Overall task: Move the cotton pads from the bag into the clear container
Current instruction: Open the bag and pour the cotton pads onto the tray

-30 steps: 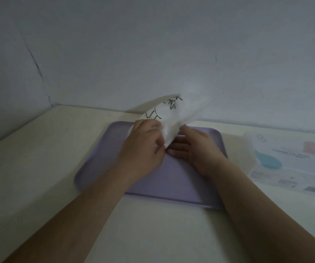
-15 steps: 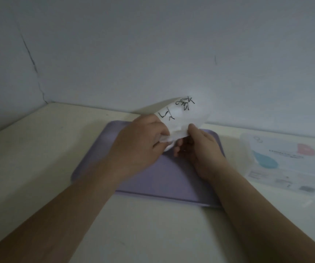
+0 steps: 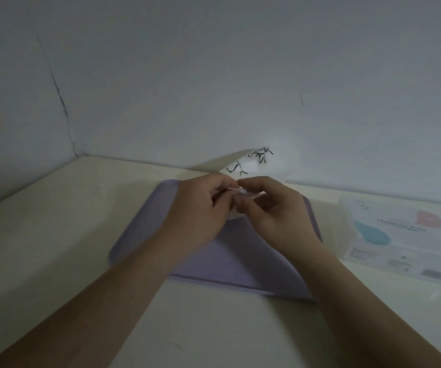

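Your left hand (image 3: 200, 208) and right hand (image 3: 275, 211) meet above the far half of the purple tray (image 3: 230, 264), each grip closed by fingertip pinch on the near edge of the white bag (image 3: 259, 166), which stands up behind your fingers against the wall (image 3: 214, 75) and bears black scribbled markings. The clear container (image 3: 400, 235), lid on with a printed pink and teal label, lies on the cream surface (image 3: 54, 221) just to the right of the tray, apart from both hands. No cotton pad can be made out; the view is dim.
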{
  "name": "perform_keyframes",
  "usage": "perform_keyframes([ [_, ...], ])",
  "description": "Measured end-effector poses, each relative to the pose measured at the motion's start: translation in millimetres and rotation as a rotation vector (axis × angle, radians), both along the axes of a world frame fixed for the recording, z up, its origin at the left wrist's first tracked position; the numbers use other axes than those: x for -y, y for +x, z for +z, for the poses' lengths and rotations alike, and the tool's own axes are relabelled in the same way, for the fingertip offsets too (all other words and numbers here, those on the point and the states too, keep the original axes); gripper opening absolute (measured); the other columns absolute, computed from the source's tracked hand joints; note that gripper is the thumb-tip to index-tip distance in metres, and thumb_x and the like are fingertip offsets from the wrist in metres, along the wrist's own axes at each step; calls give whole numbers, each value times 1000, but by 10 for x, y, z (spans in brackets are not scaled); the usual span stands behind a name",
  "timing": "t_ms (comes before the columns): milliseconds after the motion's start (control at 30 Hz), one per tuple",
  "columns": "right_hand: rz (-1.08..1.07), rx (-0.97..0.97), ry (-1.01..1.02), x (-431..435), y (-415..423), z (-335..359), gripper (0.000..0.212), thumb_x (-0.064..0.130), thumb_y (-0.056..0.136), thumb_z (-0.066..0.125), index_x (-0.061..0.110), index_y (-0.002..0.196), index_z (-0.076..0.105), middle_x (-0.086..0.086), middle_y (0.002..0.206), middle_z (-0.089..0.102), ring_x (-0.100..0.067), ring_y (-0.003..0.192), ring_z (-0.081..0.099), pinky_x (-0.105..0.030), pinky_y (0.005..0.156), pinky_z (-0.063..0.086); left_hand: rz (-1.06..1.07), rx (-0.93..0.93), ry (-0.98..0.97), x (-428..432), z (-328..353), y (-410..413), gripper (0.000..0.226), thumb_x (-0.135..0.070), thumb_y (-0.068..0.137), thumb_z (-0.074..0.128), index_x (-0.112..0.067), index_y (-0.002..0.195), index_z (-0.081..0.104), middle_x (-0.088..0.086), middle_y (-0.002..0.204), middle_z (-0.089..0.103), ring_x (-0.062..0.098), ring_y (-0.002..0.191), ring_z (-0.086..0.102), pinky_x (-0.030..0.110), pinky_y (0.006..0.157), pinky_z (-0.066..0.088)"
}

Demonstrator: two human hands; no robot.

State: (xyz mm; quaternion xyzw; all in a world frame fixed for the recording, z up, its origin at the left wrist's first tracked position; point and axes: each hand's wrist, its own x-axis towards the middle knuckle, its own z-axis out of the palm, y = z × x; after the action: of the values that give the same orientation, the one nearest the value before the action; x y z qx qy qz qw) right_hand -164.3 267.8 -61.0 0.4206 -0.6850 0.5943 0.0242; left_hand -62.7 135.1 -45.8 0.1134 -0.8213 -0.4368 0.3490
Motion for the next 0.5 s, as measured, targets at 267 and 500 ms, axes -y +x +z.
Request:
perform_keyframes([
  [267,-239,-220,89,-14,-184,-127,7,26,97,69,32,97,70,15,84,72,-13,71,75,-41,71,61,100,4,-129,50,119,48,21,-5,92,65,-25,91,70,-9,78,74,4,78,70,19,76,54],
  [500,-358,-110,142,-125,-364,-177,3,33,100,67,35,102,64,7,90,74,-14,75,73,-46,74,60,385,200,-588,261,473,276,13,-8,86,64,-16,95,60,4,98,59,32,91,58,40,73,48],
])
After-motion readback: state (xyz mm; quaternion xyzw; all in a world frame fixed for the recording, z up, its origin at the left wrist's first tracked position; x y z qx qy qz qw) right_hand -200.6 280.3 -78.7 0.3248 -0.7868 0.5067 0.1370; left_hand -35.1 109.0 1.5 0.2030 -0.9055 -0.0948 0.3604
